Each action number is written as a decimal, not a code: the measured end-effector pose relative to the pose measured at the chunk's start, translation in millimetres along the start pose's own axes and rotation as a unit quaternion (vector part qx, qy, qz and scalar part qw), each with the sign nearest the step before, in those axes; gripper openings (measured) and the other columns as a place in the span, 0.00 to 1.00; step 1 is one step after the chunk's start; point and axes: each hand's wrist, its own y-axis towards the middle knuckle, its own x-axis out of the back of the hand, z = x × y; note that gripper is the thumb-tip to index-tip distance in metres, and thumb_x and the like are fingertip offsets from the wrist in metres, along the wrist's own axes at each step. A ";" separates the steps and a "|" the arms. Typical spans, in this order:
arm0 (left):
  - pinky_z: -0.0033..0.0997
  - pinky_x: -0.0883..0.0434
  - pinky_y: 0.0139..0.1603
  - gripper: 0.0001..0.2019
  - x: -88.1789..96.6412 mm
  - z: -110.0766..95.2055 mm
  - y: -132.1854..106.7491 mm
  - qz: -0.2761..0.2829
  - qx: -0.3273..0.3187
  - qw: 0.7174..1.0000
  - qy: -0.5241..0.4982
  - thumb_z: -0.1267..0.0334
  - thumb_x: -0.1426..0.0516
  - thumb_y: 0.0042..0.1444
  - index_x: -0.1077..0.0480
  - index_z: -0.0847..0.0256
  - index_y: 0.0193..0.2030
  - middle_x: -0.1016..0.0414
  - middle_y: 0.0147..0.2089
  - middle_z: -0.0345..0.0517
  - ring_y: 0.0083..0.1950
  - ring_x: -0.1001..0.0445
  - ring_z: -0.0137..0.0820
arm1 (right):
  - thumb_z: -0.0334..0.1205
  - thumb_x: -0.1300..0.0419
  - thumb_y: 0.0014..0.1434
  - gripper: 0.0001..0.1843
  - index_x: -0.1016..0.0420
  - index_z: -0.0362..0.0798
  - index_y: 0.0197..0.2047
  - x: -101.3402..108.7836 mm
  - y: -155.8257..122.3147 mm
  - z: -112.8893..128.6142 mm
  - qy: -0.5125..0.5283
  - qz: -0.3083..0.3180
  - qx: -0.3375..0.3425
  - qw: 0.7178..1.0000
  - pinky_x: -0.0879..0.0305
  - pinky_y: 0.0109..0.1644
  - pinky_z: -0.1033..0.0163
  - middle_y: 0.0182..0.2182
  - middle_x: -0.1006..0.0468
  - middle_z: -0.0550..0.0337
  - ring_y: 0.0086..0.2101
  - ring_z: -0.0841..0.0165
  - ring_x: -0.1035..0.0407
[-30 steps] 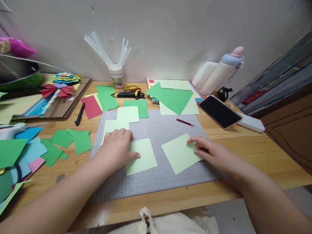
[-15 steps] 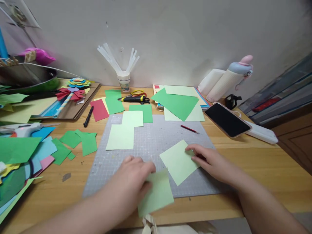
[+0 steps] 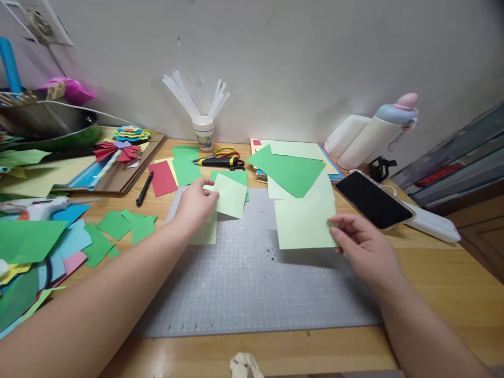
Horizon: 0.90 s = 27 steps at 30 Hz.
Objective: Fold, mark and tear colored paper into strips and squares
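Note:
My left hand pinches a small light green paper square at its left edge, lifted and tilted above the mat's back left part. Partly under that arm lies another light green paper. At the right, my right hand grips a larger light green paper square by its right edge between thumb and fingers. This square is held over the grey cutting mat, just in front of a green sheet on a stack of papers.
Behind the mat lie a utility knife, scissors, and a red paper. A paper cup holds white sticks. Green scraps, a pen and a glue gun lie left; a phone leans right.
My left hand has moved from the front edge to the back left and lifts a small square there. My right hand has raised its square and shifted it back and right.

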 end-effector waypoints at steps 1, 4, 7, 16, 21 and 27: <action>0.29 0.32 0.29 0.18 -2.0 -1.9 5.7 -0.006 0.002 1.000 0.010 0.61 0.48 0.56 0.36 0.59 0.53 0.21 0.40 0.45 0.34 0.23 0.33 | 0.48 0.40 0.58 0.11 0.29 0.52 0.42 -3.3 -2.3 -3.5 -0.001 0.031 -0.002 1.000 0.36 0.25 0.65 0.29 0.30 0.62 0.25 0.69 0.36; 0.32 0.30 0.34 0.18 -6.8 -7.8 11.9 -0.023 -0.005 0.998 0.059 0.61 0.48 0.56 0.35 0.57 0.53 0.20 0.40 0.45 0.37 0.22 0.36 | 0.47 0.43 0.61 0.11 0.28 0.51 0.43 -11.8 -9.8 -11.8 -0.049 0.123 0.016 0.991 0.34 0.30 0.63 0.30 0.29 0.62 0.29 0.67 0.33; 0.39 0.31 0.44 0.20 -6.6 -10.5 9.3 -0.044 -0.026 0.991 0.128 0.61 0.49 0.57 0.37 0.55 0.58 0.21 0.45 0.47 0.47 0.24 0.42 | 0.44 0.47 0.64 0.10 0.28 0.52 0.44 -17.7 -15.4 -13.0 -0.130 0.183 0.056 0.973 0.34 0.38 0.61 0.33 0.27 0.60 0.34 0.66 0.31; 0.51 0.38 0.57 0.33 41.4 31.1 20.2 0.083 -0.029 0.948 0.306 0.40 0.36 0.36 0.28 0.57 0.47 0.26 0.54 0.56 0.57 0.33 0.56 | 0.36 0.52 0.67 0.14 0.32 0.53 0.53 -22.5 -20.0 -2.0 -0.217 0.300 0.175 0.912 0.34 0.50 0.56 0.47 0.23 0.55 0.46 0.64 0.29; 0.46 0.35 0.50 0.39 54.3 44.5 23.4 0.157 -0.001 0.933 0.325 0.39 0.36 0.32 0.30 0.57 0.52 0.22 0.49 0.55 0.52 0.28 0.55 | 0.35 0.50 0.66 0.16 0.33 0.51 0.56 -31.2 -24.2 5.6 -0.240 0.324 0.217 0.889 0.34 0.53 0.53 0.51 0.24 0.53 0.49 0.62 0.30; 0.37 0.33 0.39 0.25 77.6 51.9 -3.0 0.189 0.001 0.938 0.292 0.44 0.41 0.42 0.25 0.56 0.43 0.21 0.46 0.51 0.46 0.25 0.48 | 0.33 0.50 0.65 0.17 0.33 0.51 0.56 -40.1 -27.6 8.5 -0.238 0.298 0.208 0.901 0.33 0.53 0.53 0.51 0.23 0.53 0.49 0.62 0.29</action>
